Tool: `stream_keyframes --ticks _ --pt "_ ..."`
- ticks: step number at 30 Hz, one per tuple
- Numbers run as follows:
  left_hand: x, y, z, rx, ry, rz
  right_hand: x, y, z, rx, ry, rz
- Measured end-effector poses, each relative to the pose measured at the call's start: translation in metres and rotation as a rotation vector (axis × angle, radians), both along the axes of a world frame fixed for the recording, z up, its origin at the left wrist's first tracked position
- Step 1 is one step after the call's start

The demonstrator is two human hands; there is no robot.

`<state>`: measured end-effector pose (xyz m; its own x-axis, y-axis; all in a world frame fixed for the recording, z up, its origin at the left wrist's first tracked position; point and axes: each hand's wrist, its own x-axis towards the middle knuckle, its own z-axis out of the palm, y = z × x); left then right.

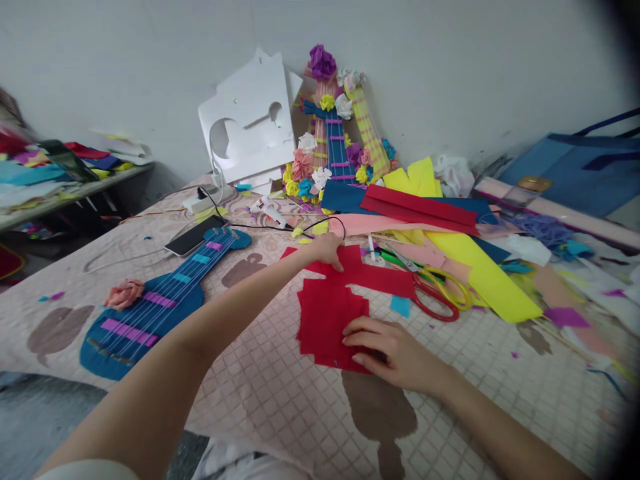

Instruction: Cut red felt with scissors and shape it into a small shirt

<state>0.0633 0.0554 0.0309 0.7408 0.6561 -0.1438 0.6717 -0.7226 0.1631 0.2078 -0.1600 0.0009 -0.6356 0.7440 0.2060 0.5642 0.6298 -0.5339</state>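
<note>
A stack of red felt squares lies on the patterned bedcover in front of me. My right hand rests flat on its near right corner, fingers stretched out and pressing down. My left hand reaches farther out and lies on a longer red felt piece beyond the stack; its fingers curl over the felt's edge. Red-handled scissors lie just right of that piece, next to yellow-handled ones.
A blue felt guitar with a pink rose lies at left, a phone and glue gun beyond it. Flower-covered guitars and a white cutout lean on the wall. Felt sheets pile up at right.
</note>
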Motion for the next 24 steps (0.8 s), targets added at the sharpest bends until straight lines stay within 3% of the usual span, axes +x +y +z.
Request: stream_keyframes --ticks 9,14,16,20,22,24 --pt "-0.002 0.017 0.014 -0.019 -0.127 0.063 0.0 0.0 0.001 -0.004 0.024 -0.001" --pt "-0.005 0.031 0.019 -0.07 -0.14 0.026 -0.001 0.0 0.001 -0.01 0.03 0.006" --pt "-0.008 0.031 0.019 -0.216 -0.226 -0.004 -0.001 0.001 0.001 -0.014 0.028 0.01" --pt "-0.008 0.025 0.014 -0.679 -0.393 -0.08 -0.001 0.001 -0.001 -0.012 0.027 0.005" --pt "-0.004 0.022 0.01 -0.657 -0.333 -0.112 -0.001 0.001 -0.001 -0.007 0.03 0.003" --pt "0.001 0.018 0.005 -0.484 -0.249 -0.102 -0.001 0.001 -0.001 -0.004 0.035 0.005"
